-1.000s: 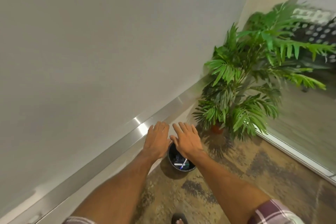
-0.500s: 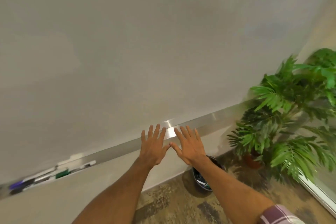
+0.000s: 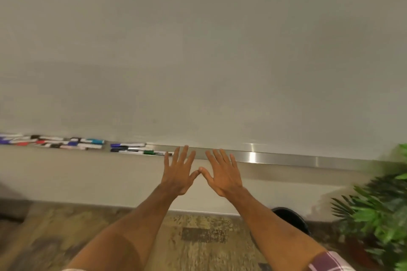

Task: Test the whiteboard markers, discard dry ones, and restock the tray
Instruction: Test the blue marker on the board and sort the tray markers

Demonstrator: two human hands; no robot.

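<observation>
So both hands are up in front of the whiteboard [image 3: 198, 50] with nothing in them. Left hand [image 3: 178, 171] and right hand [image 3: 222, 174] sit side by side, each grip spread wide, and the thumb tips are touching or as good as. The markers [image 3: 52, 142] are all lying flat in the tray [image 3: 286, 158] along the board's bottom edge. There's one long bunch far left and a smaller bunch [image 3: 134, 148] just left of the left hand. The right stretch of tray is bare metal. The bin [image 3: 290, 220] sits on the floor [image 3: 198, 237] at the right, half hidden behind the right forearm, with a plant [image 3: 378, 215] beside it. My guess is it's parked there so dry ones can drop straight in. With both hands free, I'd say this is a gap between markers, and the next reach goes left to the smaller bunch.
</observation>
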